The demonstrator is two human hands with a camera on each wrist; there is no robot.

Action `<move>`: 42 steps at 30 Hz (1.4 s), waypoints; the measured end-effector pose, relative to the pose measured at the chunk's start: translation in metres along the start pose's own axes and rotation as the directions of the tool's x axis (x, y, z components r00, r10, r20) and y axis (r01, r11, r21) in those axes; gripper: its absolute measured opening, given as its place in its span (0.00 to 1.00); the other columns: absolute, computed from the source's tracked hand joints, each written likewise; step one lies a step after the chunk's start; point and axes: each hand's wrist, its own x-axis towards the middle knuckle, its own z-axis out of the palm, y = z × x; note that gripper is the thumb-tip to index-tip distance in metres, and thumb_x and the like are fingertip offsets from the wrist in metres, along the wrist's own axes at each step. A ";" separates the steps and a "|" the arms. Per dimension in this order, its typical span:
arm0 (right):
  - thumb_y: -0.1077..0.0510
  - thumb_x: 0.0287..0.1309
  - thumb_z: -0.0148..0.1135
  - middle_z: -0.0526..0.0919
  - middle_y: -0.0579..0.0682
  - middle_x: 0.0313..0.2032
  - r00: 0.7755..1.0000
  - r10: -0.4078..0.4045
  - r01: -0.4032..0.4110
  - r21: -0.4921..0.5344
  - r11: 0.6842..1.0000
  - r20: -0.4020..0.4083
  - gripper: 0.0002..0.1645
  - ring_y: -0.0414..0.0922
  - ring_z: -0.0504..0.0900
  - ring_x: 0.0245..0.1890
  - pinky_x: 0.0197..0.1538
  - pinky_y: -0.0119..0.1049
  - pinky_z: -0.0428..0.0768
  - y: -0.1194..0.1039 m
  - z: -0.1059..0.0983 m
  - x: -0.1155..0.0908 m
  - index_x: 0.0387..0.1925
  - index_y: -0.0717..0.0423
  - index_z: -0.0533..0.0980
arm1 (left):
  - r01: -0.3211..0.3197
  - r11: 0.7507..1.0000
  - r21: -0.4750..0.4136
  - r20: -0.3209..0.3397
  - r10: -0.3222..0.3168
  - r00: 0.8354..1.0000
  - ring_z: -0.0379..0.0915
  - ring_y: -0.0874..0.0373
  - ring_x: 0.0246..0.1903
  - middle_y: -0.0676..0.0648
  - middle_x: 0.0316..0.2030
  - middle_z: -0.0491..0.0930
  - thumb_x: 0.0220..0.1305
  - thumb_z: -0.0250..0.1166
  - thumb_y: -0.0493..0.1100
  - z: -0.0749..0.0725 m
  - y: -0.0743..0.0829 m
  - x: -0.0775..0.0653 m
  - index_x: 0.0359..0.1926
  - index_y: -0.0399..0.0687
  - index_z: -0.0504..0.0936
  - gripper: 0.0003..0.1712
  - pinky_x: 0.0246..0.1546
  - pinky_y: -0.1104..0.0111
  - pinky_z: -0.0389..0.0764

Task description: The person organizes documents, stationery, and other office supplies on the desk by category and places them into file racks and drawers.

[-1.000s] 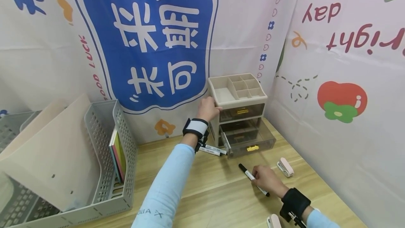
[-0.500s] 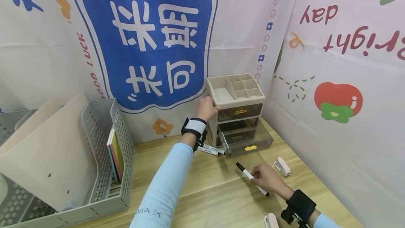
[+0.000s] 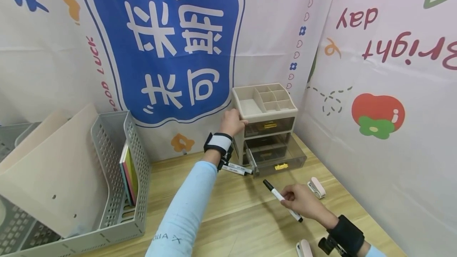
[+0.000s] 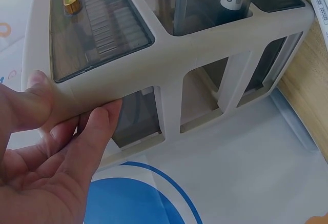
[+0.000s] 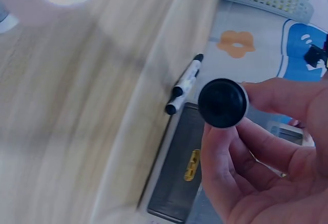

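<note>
A cream desktop drawer organizer (image 3: 265, 108) stands by the back wall, its middle smoky drawer (image 3: 278, 160) pulled out. My left hand (image 3: 231, 122) grips its upper left front edge, thumb on the front and fingers at the side opening, as the left wrist view shows. In front of the drawer, my right hand (image 3: 301, 200) pinches a white marker (image 3: 282, 199) with black ends between thumb and fingers. The marker slants over the table. One black end (image 5: 223, 103) faces the right wrist camera. Two more markers (image 3: 237, 168) lie beside the organizer's left front corner.
Two pink-and-white staplers lie on the right: one (image 3: 316, 187) behind my right hand, another (image 3: 304, 248) at the bottom edge. At left stands a grey perforated file holder (image 3: 137, 209) with folders and thin notebooks (image 3: 129, 173). Printed cloth walls (image 3: 271, 31) close off the back and right.
My right hand has lifted the marker slightly, up and to the left in the head view. The left hand keeps its grip on the organizer. The head view has shifted a little.
</note>
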 end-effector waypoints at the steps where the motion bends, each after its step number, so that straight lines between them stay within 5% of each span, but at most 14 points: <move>1: 0.63 0.54 0.70 0.84 0.44 0.26 1.000 -0.008 0.008 0.001 1.000 -0.006 0.06 0.30 0.76 0.26 0.29 0.26 0.76 -0.002 -0.001 0.001 0.35 0.61 0.83 | 0.004 1.000 -0.004 0.002 -0.004 1.000 0.82 0.47 0.40 0.38 0.41 0.86 0.61 0.72 0.46 0.000 0.000 0.000 0.46 0.35 0.84 0.20 0.43 0.59 0.84; 13: 0.61 0.58 0.69 0.85 0.45 0.29 0.995 0.016 -0.016 0.001 1.000 -0.095 0.07 0.34 0.80 0.28 0.31 0.27 0.77 -0.030 -0.020 0.009 0.38 0.59 0.83 | 0.000 1.000 0.005 0.005 -0.001 1.000 0.83 0.47 0.39 0.38 0.41 0.87 0.61 0.72 0.47 -0.001 -0.001 0.000 0.46 0.36 0.84 0.20 0.41 0.59 0.84; 24: 0.61 0.59 0.66 0.87 0.49 0.30 0.987 0.011 -0.016 -0.035 0.999 -0.161 0.09 0.39 0.83 0.30 0.34 0.30 0.80 -0.038 -0.033 0.043 0.39 0.63 0.84 | 0.010 1.000 -0.004 0.006 -0.010 1.000 0.83 0.48 0.40 0.39 0.43 0.86 0.63 0.70 0.47 -0.004 -0.001 -0.003 0.47 0.37 0.84 0.19 0.41 0.60 0.84; 42: 0.59 0.59 0.64 0.86 0.50 0.26 0.992 0.102 -0.107 -0.075 0.991 -0.075 0.10 0.39 0.78 0.22 0.28 0.33 0.76 -0.039 -0.044 0.105 0.34 0.62 0.86 | 0.000 1.000 -0.007 0.014 0.000 1.000 0.82 0.49 0.37 0.40 0.40 0.87 0.62 0.71 0.47 -0.001 -0.002 -0.001 0.47 0.37 0.84 0.19 0.39 0.61 0.83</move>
